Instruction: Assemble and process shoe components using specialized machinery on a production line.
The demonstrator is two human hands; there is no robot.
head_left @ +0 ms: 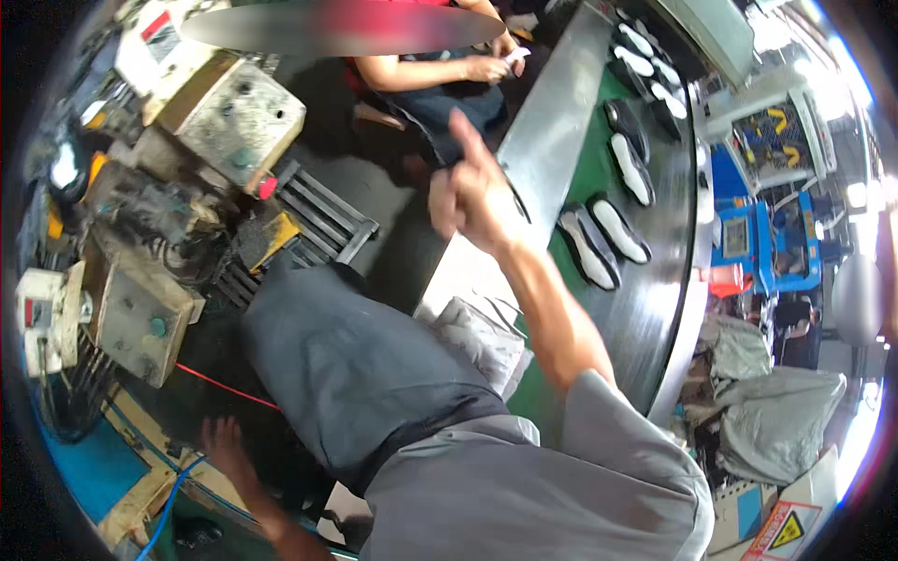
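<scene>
My right arm reaches forward over the metal edge of the conveyor. At its end my right hand [477,196] is raised, index finger stretched out and the other fingers partly curled, with nothing seen in it. Right of it, on the conveyor's green belt [550,369], lies a pair of dark shoes with white soles [603,238]. My left hand [227,447] hangs low at the left, slightly blurred, its fingers spread and holding nothing. A blue hose [168,510] and a thin red cord [229,387] are near it. A crumpled grey-white bundle [479,341] rests on the conveyor's side ledge.
Farther along the belt lie several more shoes [631,168]. Ahead sits another person [421,79], a small white piece in their hands. Stained machines [238,122] line the left, beside a slatted metal rack [323,210]. Blue equipment [767,243] and grey covers [781,425] stand at the right.
</scene>
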